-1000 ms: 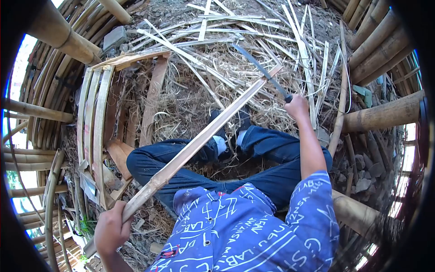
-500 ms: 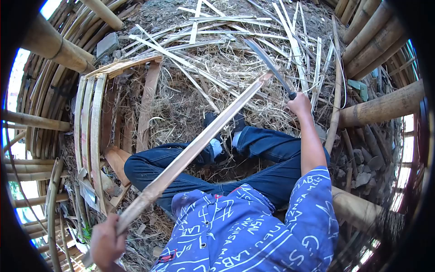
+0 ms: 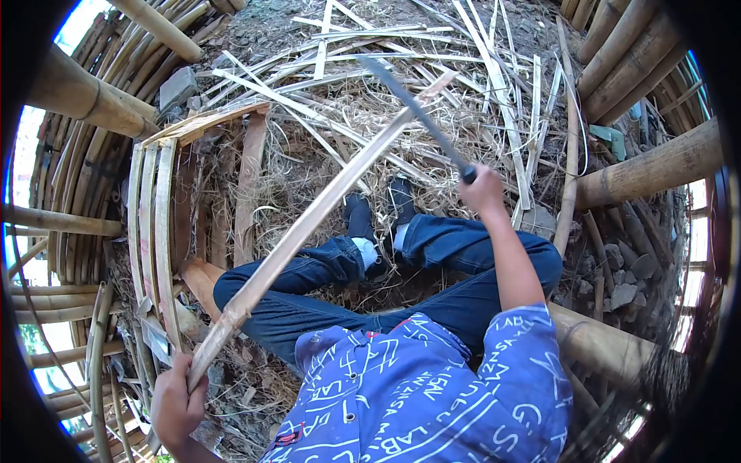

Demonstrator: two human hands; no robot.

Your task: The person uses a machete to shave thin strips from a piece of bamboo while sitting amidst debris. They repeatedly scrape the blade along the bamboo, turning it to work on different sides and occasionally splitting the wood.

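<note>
Blade and bamboo strip, crossed above a seated person's legs.

The left hand grips the near end of the bamboo strip, which slants up over the jeans; the right hand is closed around the handle of the long blade, which crosses the strip near its far end; thin slivers litter the ground beyond.

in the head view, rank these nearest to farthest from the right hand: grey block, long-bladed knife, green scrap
1. Long-bladed knife: held in the right hand, blade pointing forward and left.
2. Green scrap: ahead and to the right, beyond the upright bamboo pole.
3. Grey block: far off to the left, near the top.
</note>
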